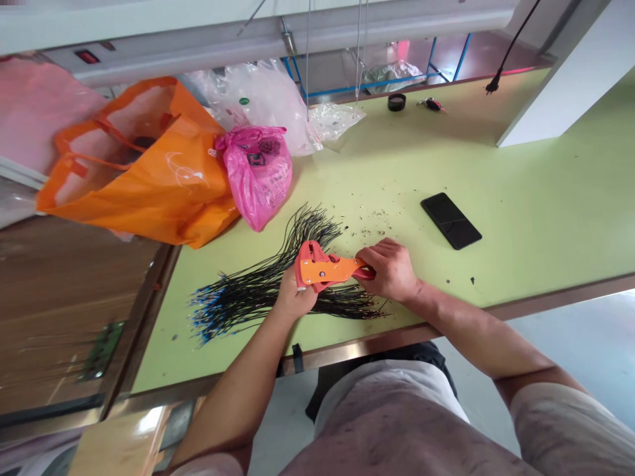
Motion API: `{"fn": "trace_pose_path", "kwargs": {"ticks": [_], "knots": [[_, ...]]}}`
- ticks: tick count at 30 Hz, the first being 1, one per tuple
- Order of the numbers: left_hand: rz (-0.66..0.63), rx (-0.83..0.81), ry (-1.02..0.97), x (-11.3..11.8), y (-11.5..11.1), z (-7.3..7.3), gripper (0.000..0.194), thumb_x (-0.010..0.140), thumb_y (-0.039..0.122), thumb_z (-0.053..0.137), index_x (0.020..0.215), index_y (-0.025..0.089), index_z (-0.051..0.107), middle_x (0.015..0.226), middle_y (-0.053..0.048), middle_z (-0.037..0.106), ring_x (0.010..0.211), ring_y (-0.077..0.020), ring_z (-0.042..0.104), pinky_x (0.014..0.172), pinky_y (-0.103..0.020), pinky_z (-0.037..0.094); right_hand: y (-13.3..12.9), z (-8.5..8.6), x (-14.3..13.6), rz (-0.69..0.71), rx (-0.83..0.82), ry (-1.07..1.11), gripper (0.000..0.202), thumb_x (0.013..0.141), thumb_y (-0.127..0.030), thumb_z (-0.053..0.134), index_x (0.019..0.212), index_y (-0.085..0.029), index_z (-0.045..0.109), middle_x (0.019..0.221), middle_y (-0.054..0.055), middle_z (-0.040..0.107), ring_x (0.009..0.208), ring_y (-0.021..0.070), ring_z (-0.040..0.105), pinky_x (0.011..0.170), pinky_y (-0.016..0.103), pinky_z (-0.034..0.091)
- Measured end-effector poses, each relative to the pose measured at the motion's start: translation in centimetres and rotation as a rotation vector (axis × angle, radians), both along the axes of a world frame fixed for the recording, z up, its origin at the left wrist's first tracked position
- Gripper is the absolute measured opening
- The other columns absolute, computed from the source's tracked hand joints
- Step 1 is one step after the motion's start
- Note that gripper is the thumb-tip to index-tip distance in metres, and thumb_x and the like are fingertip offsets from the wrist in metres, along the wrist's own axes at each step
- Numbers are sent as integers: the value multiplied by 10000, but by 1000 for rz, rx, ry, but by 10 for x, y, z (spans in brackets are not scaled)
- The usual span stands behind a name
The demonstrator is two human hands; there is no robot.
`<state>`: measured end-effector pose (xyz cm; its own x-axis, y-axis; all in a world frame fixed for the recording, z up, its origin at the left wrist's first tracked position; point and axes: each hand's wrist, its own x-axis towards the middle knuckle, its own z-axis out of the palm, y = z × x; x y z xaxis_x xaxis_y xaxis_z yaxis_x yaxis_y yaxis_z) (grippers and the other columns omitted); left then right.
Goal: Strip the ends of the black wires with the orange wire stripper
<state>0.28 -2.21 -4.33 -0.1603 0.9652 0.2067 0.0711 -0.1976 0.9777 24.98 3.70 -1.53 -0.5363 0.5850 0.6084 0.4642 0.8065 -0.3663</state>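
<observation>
My right hand (389,268) is wrapped round the handles of an orange and red wire stripper (330,270). The tool's jaw end points left, over the black wires. My left hand (297,294) is beneath the jaw end, its fingers mostly hidden by the tool, so what it holds cannot be made out. Under and around both hands lies a large bundle of black wires (253,294) with blue ends at the left. More black wire ends (317,225) fan out behind the tool. Small clippings (380,231) are scattered beyond my right hand.
A black phone (451,221) lies to the right on the green table (536,198). Back left are an orange bag (163,178), a pink bag (260,175) and clear plastic bags (272,99). A tape roll (396,102), keys (433,104) and a hanging plug (493,84) are at the back.
</observation>
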Motion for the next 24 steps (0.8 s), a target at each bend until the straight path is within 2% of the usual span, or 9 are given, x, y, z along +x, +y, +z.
{"fn": "trace_pose_path", "kwargs": {"ticks": [3, 6, 9, 14, 18, 24], "knots": [[-5, 84, 100, 6, -1, 13, 464, 803, 677, 895, 847, 229, 780, 750, -56, 760, 752, -245, 738, 757, -387, 679, 1, 2, 0, 45, -118, 112, 189, 962, -396, 674, 1009, -216, 711, 789, 31, 728, 704, 182, 650, 759, 358, 523], [-13, 49, 181, 13, -4, 28, 469, 942, 660, 782, 936, 193, 816, 762, -54, 754, 652, -179, 653, 631, -291, 576, 5, 7, 1, 86, -318, 317, 303, 961, -445, 704, 1146, -205, 686, 961, 75, 772, 822, 205, 711, 754, 363, 580], [-31, 16, 163, 17, -6, 36, 469, 1013, 633, 714, 1016, 182, 846, 743, -35, 710, 621, -149, 589, 605, -272, 511, 8, 11, 2, 78, -504, 470, 292, 1017, -467, 702, 1166, -220, 653, 999, 57, 761, 855, 189, 711, 776, 351, 596], [-48, 13, 122, 16, -6, 35, 454, 1023, 610, 720, 1073, 180, 857, 735, -14, 669, 656, -146, 588, 648, -280, 511, 7, 11, 1, 142, -631, 534, 317, 1034, -500, 699, 1172, -220, 641, 993, 48, 726, 857, 179, 681, 806, 354, 597], [-43, 38, 170, 16, -4, 33, 429, 1046, 594, 696, 1110, 193, 834, 790, -25, 716, 695, -166, 637, 672, -310, 542, 0, 14, -2, 197, -697, 464, 292, 1006, -423, 740, 1183, -206, 659, 1008, 58, 758, 860, 183, 701, 811, 338, 605], [-89, 172, 348, 25, 4, 29, 276, 1122, 412, 581, 1121, 275, 820, 963, -79, 798, 934, -275, 787, 893, -460, 645, -4, 19, 4, 289, -661, 355, 267, 1002, -390, 743, 1204, -217, 716, 1127, 89, 817, 970, 223, 773, 907, 351, 645]]}}
